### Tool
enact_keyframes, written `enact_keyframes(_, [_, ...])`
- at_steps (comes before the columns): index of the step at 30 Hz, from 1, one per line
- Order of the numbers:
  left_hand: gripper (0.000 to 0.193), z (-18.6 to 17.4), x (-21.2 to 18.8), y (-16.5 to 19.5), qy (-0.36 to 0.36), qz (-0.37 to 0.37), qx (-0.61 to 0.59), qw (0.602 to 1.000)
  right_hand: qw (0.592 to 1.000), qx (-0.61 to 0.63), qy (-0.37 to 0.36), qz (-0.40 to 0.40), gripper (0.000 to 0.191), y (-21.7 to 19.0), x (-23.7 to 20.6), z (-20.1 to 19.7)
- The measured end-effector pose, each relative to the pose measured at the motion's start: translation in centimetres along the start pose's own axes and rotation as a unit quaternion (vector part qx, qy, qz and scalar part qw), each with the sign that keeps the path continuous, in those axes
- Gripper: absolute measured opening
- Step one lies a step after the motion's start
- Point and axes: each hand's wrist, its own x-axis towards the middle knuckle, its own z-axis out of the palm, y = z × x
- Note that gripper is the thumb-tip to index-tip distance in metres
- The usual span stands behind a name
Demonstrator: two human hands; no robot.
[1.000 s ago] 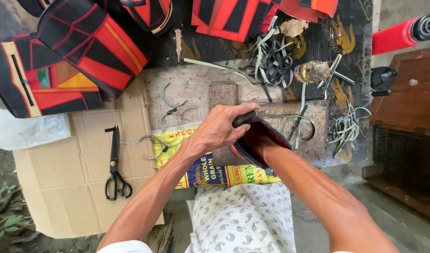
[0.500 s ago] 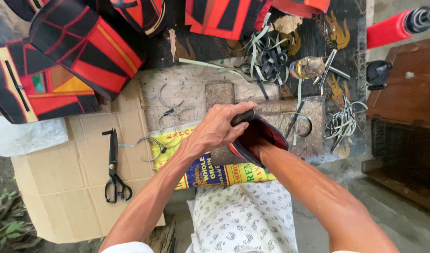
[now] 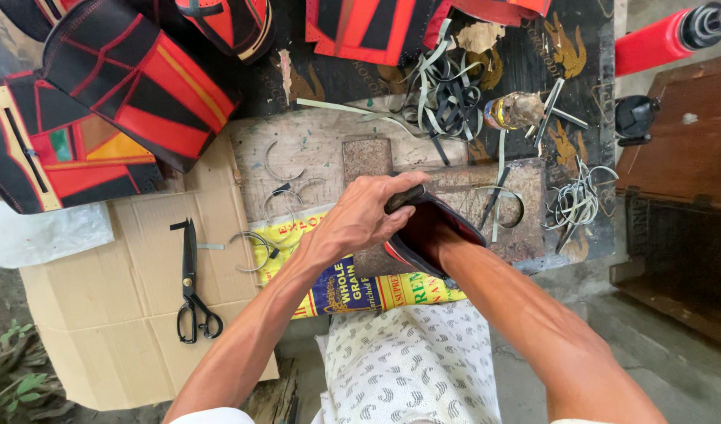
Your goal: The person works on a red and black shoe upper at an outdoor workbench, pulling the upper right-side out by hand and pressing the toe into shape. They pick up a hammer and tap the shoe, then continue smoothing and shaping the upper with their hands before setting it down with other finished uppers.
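On cardboard (image 3: 109, 314), one pair of scissors (image 3: 192, 286); one pouch (image 3: 431, 235) on right hand.

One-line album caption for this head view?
Left hand grips a black-and-red pouch, right hand inside, above a wooden board; scissors nearby.

A: Which colours are being shown by the pouch (image 3: 433, 232)?

B: Black outside, with red being seen along its edge.

A: And the stitched panels (image 3: 101, 102)?

B: Black and red are being displayed, with yellow, orange and a green patch.

A: The sack (image 3: 353, 283)?

B: Yellow is being shown, with blue and red printing.

A: The cloth (image 3: 411, 369)?

B: White, patterned with small dark marks. Black scissors (image 3: 192, 286) are being seen on brown cardboard (image 3: 117, 314).
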Motion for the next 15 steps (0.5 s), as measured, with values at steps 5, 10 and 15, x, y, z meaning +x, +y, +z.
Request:
enact_keyframes(5, [0.047,0.3,0.0,-0.1,0.004,0.007,0.005,1.0,0.999,0.019,0.009,-0.026,0.031,0.6,0.1,0.6])
enact_keyframes(10, [0.047,0.2,-0.1,-0.2,-0.005,-0.008,0.018,1.0,0.994,-0.094,0.021,-0.049,0.038,-0.2,0.3,0.7])
enact_keyframes(15, [0.048,0.1,-0.2,-0.4,0.004,0.005,0.018,1.0,0.997,-0.074,-0.007,-0.023,0.038,-1.3,0.7,0.2])
